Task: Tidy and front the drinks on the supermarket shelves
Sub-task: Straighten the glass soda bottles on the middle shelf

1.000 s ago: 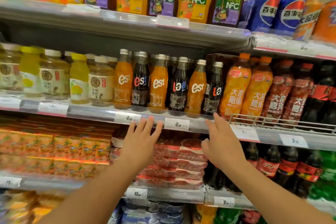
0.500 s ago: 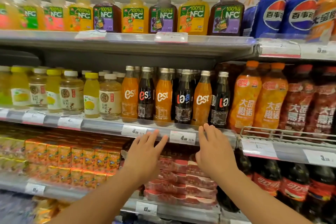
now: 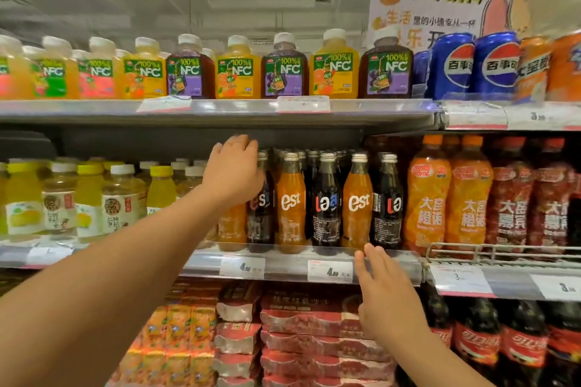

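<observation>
Left hand [image 3: 234, 171] cupped over an orange est bottle [image 3: 232, 223] (grip hidden), right hand [image 3: 385, 289] open, empty

- NFC juice bottles [image 3: 238, 71]: white caps, green label tops; contents alternate yellow-orange and dark purple, with pink and green labels at far left.
- est bottles [image 3: 290, 204]: orange and near-black alternating along the front row, white lettering, red and blue letters on the dark ones, silver caps.
- Cola cans [image 3: 452, 64]: blue with a red, white and blue roundel.
- Tall orange bottles [image 3: 427, 195]: orange caps, white characters; beside them dark red bottles [image 3: 509, 198] with red caps.
- Pale tea bottles [image 3: 121, 198]: white caps, beige labels; lemon-yellow bottles [image 3: 162, 188] between them, yellow caps.
- Price tags [image 3: 330, 272]: white, dark numerals, red lower edge.
- Shelf edge [image 3: 283, 262]: grey.
- Stacked packs [image 3: 301, 317] below: red and white.
</observation>
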`<state>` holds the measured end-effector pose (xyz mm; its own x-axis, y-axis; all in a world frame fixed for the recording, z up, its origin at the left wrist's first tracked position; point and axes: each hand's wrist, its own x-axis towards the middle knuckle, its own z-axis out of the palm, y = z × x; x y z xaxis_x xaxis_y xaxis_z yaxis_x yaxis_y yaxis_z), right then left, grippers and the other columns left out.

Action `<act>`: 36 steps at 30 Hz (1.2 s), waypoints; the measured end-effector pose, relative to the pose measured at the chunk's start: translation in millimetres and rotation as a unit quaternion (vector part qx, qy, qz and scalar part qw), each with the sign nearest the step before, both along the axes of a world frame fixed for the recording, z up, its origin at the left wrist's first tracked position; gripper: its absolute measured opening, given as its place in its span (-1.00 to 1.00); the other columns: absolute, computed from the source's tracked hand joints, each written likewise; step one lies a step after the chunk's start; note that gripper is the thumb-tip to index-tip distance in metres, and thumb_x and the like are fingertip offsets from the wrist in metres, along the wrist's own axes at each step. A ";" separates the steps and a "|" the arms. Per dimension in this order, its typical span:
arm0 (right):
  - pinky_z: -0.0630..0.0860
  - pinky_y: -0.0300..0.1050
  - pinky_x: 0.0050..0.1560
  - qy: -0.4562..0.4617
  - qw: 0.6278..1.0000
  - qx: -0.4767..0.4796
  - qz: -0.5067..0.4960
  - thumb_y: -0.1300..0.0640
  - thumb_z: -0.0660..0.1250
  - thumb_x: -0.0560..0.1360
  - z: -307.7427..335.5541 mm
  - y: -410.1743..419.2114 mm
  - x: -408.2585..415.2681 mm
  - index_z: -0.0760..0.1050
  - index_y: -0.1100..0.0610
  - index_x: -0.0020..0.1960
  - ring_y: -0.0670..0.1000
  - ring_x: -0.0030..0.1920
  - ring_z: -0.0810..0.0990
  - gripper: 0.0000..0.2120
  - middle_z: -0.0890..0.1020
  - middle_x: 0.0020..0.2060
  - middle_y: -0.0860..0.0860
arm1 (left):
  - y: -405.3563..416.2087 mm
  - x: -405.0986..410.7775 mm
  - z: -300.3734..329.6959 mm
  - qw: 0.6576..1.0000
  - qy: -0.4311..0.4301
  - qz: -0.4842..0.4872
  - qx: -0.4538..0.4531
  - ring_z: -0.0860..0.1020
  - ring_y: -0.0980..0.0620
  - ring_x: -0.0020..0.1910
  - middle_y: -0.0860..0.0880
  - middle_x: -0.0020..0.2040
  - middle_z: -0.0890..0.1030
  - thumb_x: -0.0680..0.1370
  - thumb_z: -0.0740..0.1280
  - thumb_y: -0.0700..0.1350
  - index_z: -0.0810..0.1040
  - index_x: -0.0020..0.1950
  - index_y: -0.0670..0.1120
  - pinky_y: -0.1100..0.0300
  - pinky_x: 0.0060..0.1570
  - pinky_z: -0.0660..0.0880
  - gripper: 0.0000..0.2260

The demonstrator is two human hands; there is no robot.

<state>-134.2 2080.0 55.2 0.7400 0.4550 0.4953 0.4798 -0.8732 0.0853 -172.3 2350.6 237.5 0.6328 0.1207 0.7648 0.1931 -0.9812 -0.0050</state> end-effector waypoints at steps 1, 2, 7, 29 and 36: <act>-0.18 0.00 0.50 0.003 1.000 -0.004 -0.005 0.12 0.20 0.54 0.5 1.0 -0.8 -0.16 0.12 0.58 0.14 0.55 -0.22 -0.25 -0.17 0.56 0.11 | 3.9 3.2 1.5 1.000 0.019 0.003 0.005 0.12 -0.10 0.53 -0.11 0.54 0.21 0.57 0.22 0.04 0.16 0.55 -0.07 -0.08 0.49 0.04 -0.43; -0.18 0.00 0.50 0.004 1.000 -0.007 -0.009 0.11 0.20 0.55 1.4 2.0 -1.8 -0.17 0.12 0.58 0.14 0.55 -0.23 -0.25 -0.18 0.56 0.11 | 7.4 5.7 2.1 0.999 0.036 0.005 0.007 0.09 -0.10 0.54 -0.10 0.55 0.20 0.58 0.19 0.08 0.15 0.55 -0.06 -0.10 0.50 -0.03 -0.43; -0.15 -0.03 0.51 0.017 1.000 0.001 -0.014 0.11 0.20 0.54 5.5 3.6 -7.5 -0.17 0.11 0.58 0.11 0.54 -0.24 -0.25 -0.21 0.56 0.07 | 15.3 12.1 -2.7 0.998 0.048 0.010 0.042 0.04 -0.10 0.55 -0.08 0.53 0.24 0.61 0.08 0.19 0.24 0.52 -0.02 -0.15 0.47 -0.14 -0.47; 0.50 -0.09 -0.05 0.009 0.988 0.149 0.028 -0.09 0.26 0.54 220.9 23.1 45.0 0.47 0.15 0.30 0.06 0.02 0.57 -0.57 0.60 0.12 0.10 | -16.0 -13.0 -4.9 0.965 -0.035 -0.173 -0.195 0.47 0.11 -0.04 -0.06 0.18 0.58 0.57 0.32 0.03 0.35 0.42 -0.08 0.20 -0.09 0.45 -0.55; 0.32 -0.24 -0.39 -0.022 0.986 0.159 0.038 -0.04 0.40 0.47 212.3 24.5 54.7 0.40 -0.01 0.05 -0.04 -0.21 0.46 -0.75 0.49 -0.17 -0.06 | -16.4 -13.8 -10.5 0.942 -0.028 -0.200 -0.267 0.49 0.17 -0.13 0.12 -0.06 0.53 0.57 0.32 0.08 0.44 0.30 -0.04 0.35 -0.31 0.36 -0.64</act>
<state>-79.5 2104.5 267.5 0.6845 0.3252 0.6524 0.5475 -0.8203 -0.1655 -186.1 2334.2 227.0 0.6700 0.2584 0.6959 -0.2067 -0.8354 0.5093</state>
